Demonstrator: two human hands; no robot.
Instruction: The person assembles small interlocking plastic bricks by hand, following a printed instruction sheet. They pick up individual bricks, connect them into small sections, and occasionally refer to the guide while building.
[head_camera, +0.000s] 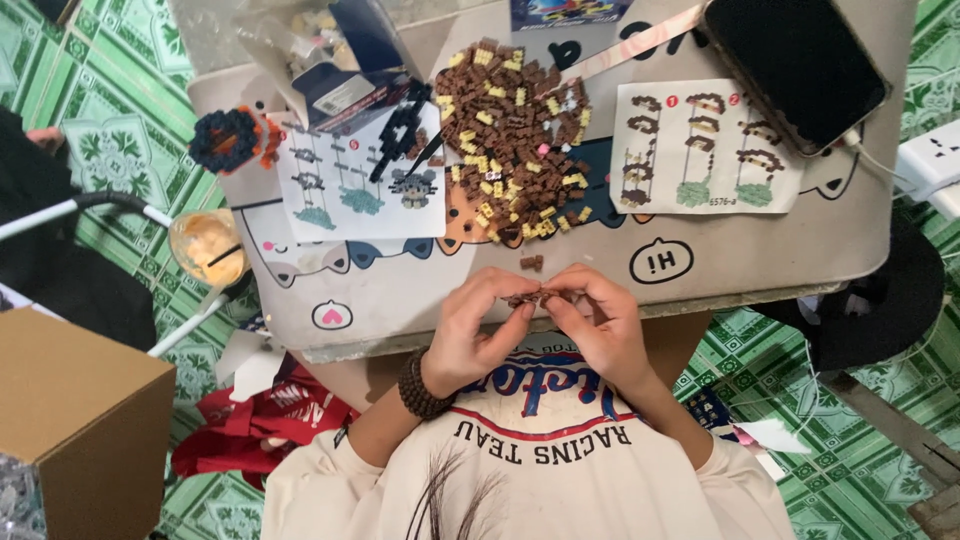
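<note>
My left hand (478, 322), with a dark bead bracelet at the wrist, and my right hand (598, 318) meet at the near edge of a small table (400, 295). Together they pinch a small brown brick assembly (527, 297) between the fingertips. Just beyond it, a loose brown brick piece (531, 262) lies on the table. Farther back sits a pile of brown and yellow tiny bricks (515, 140). One instruction sheet (350, 195) lies at the pile's left and another instruction sheet (705, 145) at its right.
A black brick figure (400, 130) lies on the left sheet, and a round dark-blue and orange build (232, 138) sits at the table's left edge. A phone (795, 65) lies back right, plastic bags (300, 40) back left. A cup of orange drink (208, 245) and a cardboard box (70, 420) are at left.
</note>
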